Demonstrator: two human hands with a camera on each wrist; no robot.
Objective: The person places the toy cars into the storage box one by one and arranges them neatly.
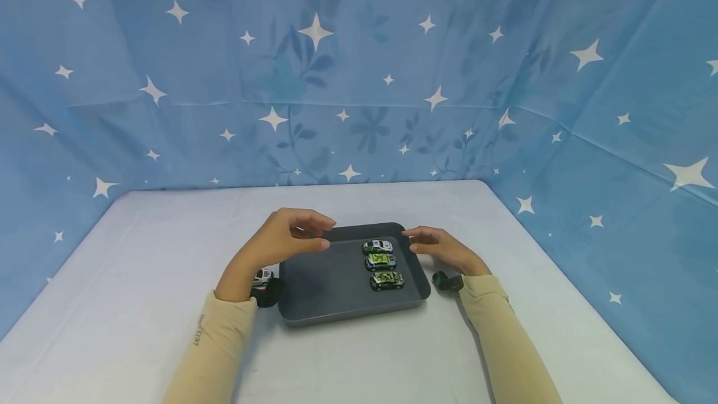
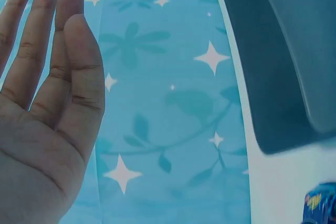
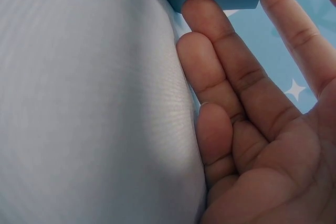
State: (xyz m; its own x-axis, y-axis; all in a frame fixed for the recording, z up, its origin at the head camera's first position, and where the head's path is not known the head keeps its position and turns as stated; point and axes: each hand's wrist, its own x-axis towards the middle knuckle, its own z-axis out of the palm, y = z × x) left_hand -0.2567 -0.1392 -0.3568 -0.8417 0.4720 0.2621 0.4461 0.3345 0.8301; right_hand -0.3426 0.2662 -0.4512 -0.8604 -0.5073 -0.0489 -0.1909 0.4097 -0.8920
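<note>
Outstretched sleeves (image 1: 215, 348), left hand (image 1: 283, 234) (loosely curved) and right hand (image 1: 443, 248) astride tray (image 1: 322, 285)

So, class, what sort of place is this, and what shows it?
Probably an indoor corner set up for play or filming: a starry blue curtain behind a white table, and toy cars in a gray tray.

In front of me spreads a white bench (image 1: 348, 363), its far right corner softly rounded. Beyond its far edge I face a blue cloth backdrop (image 1: 359, 73), scattered with white four-pointed stars (image 1: 316, 31) and darker leafy sprigs (image 1: 314, 64) (a night sky crossed with a garden, to my eye). A crease (image 1: 449, 106) runs level across the far side. More blue cloth slopes along my left and right. The light on the bench looks soft and fairly even.
</note>
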